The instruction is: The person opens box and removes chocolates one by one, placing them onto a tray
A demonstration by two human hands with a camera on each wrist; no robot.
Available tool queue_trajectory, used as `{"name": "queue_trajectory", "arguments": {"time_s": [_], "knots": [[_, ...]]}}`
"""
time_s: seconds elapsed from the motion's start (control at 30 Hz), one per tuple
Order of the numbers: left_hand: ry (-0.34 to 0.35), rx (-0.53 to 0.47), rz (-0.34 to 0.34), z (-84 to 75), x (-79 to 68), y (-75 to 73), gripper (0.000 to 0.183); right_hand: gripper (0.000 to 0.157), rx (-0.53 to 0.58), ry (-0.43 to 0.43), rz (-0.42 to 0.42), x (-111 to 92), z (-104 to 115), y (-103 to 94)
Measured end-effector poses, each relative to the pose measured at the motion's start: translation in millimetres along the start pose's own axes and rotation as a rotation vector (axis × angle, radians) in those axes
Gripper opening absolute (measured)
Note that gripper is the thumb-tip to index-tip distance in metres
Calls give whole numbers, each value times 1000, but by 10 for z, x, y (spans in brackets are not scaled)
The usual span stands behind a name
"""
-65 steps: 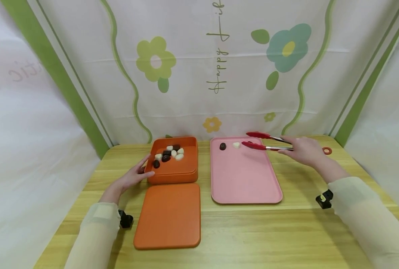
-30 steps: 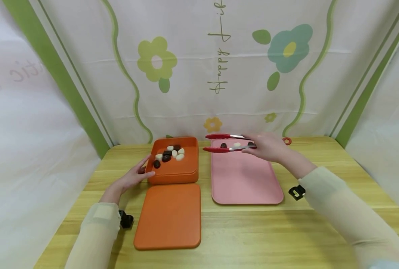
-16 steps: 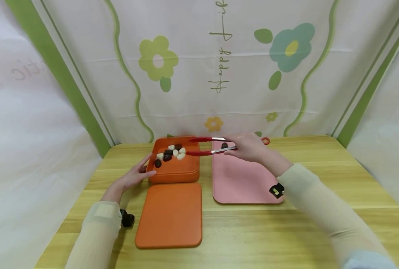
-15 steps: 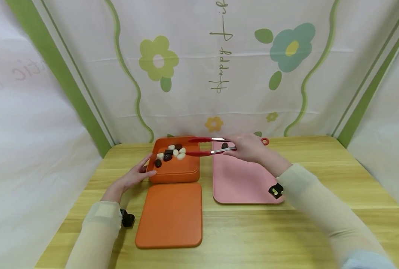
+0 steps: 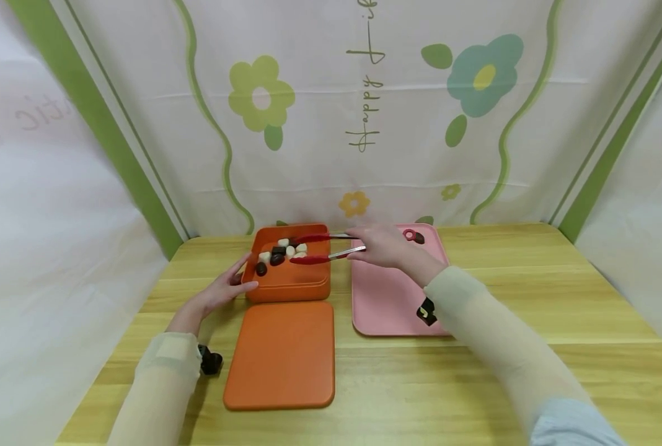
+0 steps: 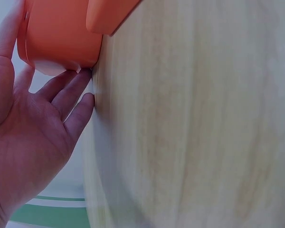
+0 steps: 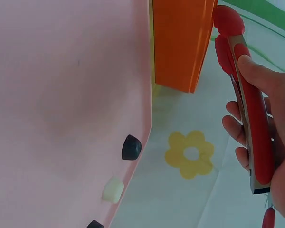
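Note:
My right hand (image 5: 380,246) grips red-tipped tongs (image 5: 310,260) with metal arms. Their tips are spread over the right part of the orange box (image 5: 287,292), overlapping white chocolates at its right in the head view. Several dark and white chocolates (image 5: 277,259) lie inside that box. My left hand (image 5: 216,296) rests against the box's left side, fingers fairly straight and thumb near the front corner; the left wrist view shows fingertips at its wall. On the pink tray (image 5: 398,303), a row holds a dark chocolate (image 7: 131,147), a white chocolate (image 7: 113,190) and another dark one (image 5: 419,238).
A flat orange lid (image 5: 279,356) lies on the wooden table (image 5: 398,390) in front of the box. Behind stands a white curtain (image 5: 320,124) with flowers, close to the back edges of box and tray.
My right hand has carried the tongs leftward from above the tray to over the orange box, tips now lower among the chocolates. My left hand has stayed at the box.

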State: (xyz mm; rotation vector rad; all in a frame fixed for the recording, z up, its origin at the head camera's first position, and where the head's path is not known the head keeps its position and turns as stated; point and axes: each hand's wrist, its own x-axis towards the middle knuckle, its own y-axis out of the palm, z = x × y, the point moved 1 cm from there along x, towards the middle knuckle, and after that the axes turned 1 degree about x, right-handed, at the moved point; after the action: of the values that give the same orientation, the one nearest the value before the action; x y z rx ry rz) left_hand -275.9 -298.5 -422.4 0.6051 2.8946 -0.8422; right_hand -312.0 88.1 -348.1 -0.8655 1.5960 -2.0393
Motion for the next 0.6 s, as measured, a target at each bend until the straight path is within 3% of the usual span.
{"name": "queue_trajectory", "arguments": {"time_s": [0.37, 0.6], "knots": [[-13, 3, -9, -28, -12, 0, 84, 54, -93, -22, 39, 231, 138, 71], [-5, 3, -10, -52, -25, -2, 83, 54, -101, -17, 110, 343, 277, 115]]}}
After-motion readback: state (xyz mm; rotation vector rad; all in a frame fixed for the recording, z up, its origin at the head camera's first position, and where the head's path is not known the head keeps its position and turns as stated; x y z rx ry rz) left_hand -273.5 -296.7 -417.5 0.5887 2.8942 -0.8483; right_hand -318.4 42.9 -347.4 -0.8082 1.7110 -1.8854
